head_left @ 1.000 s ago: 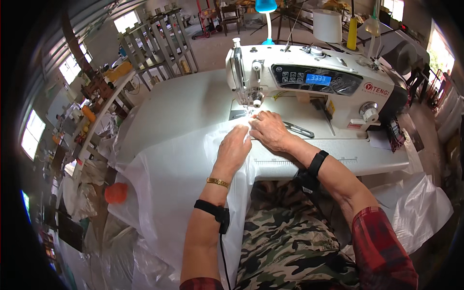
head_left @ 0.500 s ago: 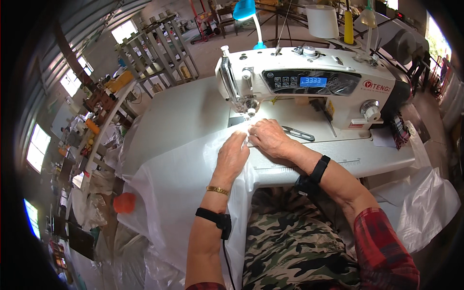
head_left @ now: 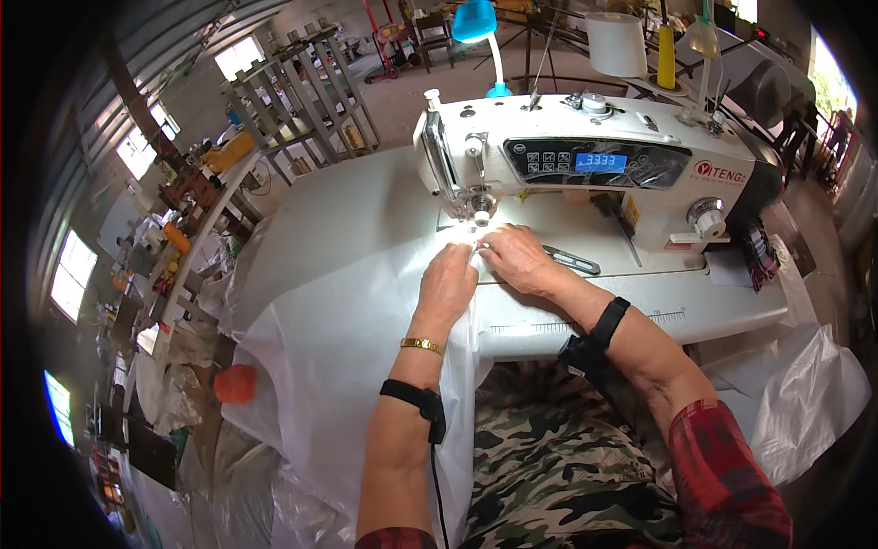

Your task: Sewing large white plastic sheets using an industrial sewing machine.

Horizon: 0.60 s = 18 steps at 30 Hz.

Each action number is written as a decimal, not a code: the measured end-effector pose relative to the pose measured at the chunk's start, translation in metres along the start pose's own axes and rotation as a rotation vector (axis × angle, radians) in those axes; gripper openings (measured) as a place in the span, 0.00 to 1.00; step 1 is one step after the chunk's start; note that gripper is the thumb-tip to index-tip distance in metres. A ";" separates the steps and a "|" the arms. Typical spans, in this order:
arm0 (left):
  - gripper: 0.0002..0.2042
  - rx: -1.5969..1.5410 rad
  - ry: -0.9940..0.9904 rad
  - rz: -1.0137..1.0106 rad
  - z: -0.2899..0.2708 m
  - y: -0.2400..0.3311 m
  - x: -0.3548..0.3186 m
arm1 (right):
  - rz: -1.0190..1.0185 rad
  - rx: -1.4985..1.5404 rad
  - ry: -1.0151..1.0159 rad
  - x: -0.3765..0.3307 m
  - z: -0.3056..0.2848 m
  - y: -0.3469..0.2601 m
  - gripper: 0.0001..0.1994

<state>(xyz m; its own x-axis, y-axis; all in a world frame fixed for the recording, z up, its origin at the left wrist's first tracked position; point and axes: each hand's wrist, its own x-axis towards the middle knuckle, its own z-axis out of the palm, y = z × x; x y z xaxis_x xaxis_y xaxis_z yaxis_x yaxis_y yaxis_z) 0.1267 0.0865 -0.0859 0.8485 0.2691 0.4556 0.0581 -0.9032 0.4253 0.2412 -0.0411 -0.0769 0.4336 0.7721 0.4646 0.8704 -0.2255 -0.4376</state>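
A white sewing machine stands on a pale table, its needle area lit brightly. Thin, translucent white sheet material spreads over the table's left part and hangs down the front. My left hand is closed on the sheet's edge just in front of the presser foot. Beside it, my right hand pinches the same edge, fingertips close to the left ones. Glare hides the exact place under the needle. Right of my right hand lie dark thread snips, untouched.
A blue lamp rises behind the machine. A white thread cone and a yellow one stand at the back right. More translucent sheeting hangs at the right. A cluttered shelf runs along the left, near an orange-red object.
The view has shifted slightly, so the machine sits a little lower and to the right. Both hands stay on the sheet's edge, with fingertips still close together.
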 end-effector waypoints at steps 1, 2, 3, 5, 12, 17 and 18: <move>0.13 -0.011 0.006 0.004 0.003 0.001 0.001 | 0.048 0.100 0.019 0.005 -0.001 0.004 0.16; 0.13 -0.014 0.002 0.009 0.002 -0.001 0.001 | 0.054 0.098 0.022 0.007 0.002 0.005 0.16; 0.14 -0.002 0.005 0.013 -0.001 -0.002 -0.001 | 0.151 0.270 0.091 0.010 -0.001 -0.003 0.17; 0.07 -0.028 0.053 0.036 0.002 0.001 0.000 | 0.248 0.495 0.161 0.011 0.001 0.004 0.19; 0.08 -0.007 0.054 0.054 0.003 -0.003 -0.001 | 0.213 0.573 0.206 0.016 0.010 0.017 0.20; 0.09 -0.039 0.034 0.055 -0.002 0.003 -0.009 | 0.217 0.612 0.244 0.018 0.018 0.025 0.21; 0.09 -0.036 0.035 0.049 -0.004 0.002 -0.013 | 0.209 0.615 0.255 0.017 0.018 0.025 0.21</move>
<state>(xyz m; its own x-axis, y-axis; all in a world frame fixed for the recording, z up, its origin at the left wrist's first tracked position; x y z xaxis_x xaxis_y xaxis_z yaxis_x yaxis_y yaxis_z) 0.1136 0.0826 -0.0874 0.8312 0.2371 0.5029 -0.0024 -0.9029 0.4298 0.2663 -0.0223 -0.0941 0.6843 0.5686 0.4565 0.5055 0.0812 -0.8590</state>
